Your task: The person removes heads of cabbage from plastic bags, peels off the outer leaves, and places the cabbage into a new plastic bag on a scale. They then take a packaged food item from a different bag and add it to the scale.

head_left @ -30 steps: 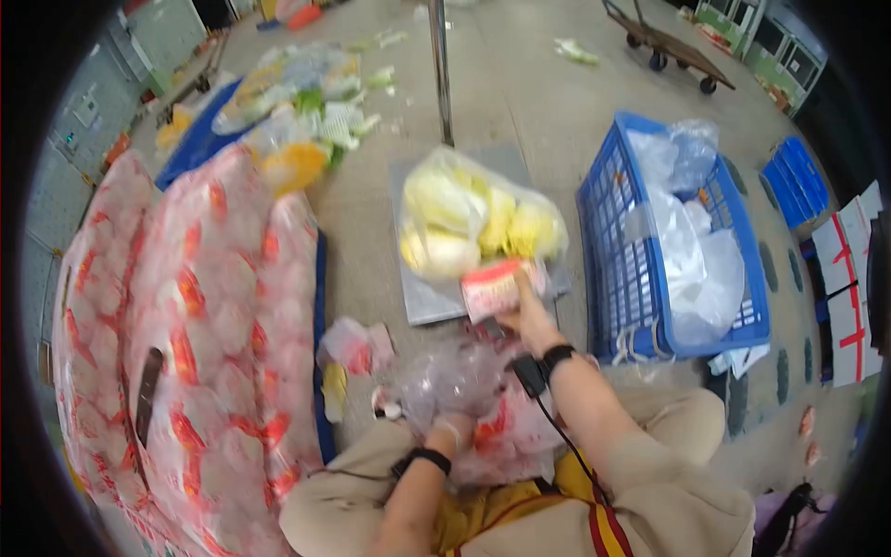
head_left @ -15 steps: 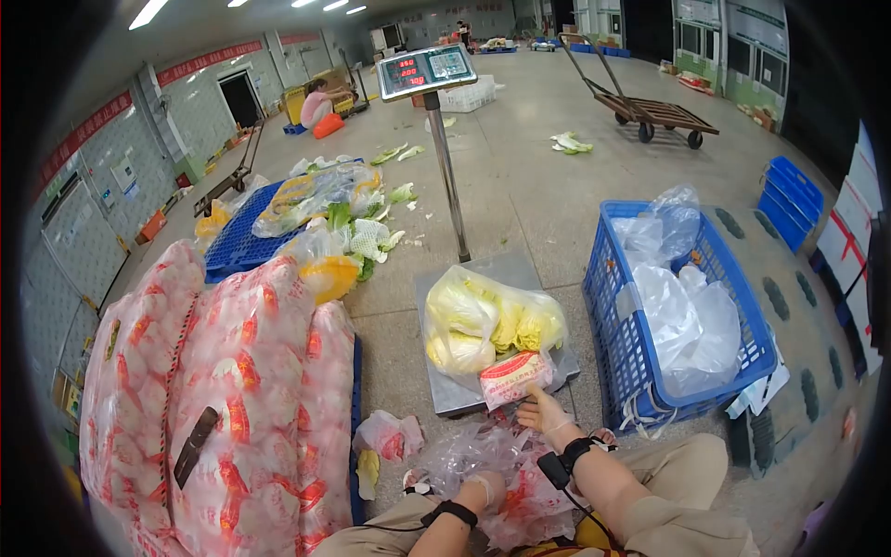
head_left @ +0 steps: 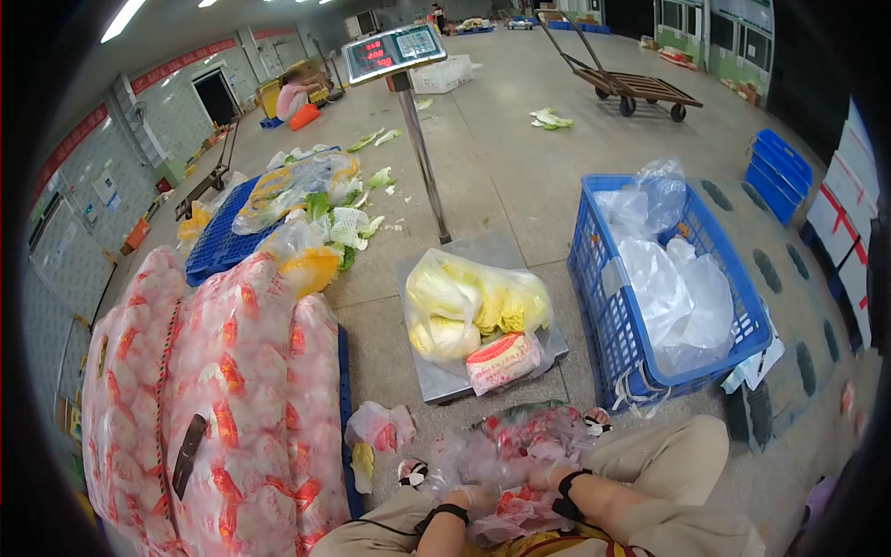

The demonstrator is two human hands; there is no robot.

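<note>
Both my hands are low in the head view, among crumpled clear and red plastic bags (head_left: 520,446) between my legs. My left hand (head_left: 478,499) is at the left of the pile and my right hand (head_left: 549,475) at its right; film hides the fingers of both. Ahead of them, a clear bag of yellow-green cabbages (head_left: 473,306) lies on the metal platform of a scale (head_left: 450,382). A red and white packet (head_left: 504,362) leans at the front of that bag, touched by neither hand.
Pink-white wrapped sacks (head_left: 241,390) stand at the left. A blue crate (head_left: 608,325) of clear plastic bags is at the right. The scale's post (head_left: 422,158) rises ahead, with a cart (head_left: 640,88) and a crouching person (head_left: 292,97) farther off.
My right hand has drawn back from the red and white packet to the plastic bags near my left hand. The view has shifted slightly.
</note>
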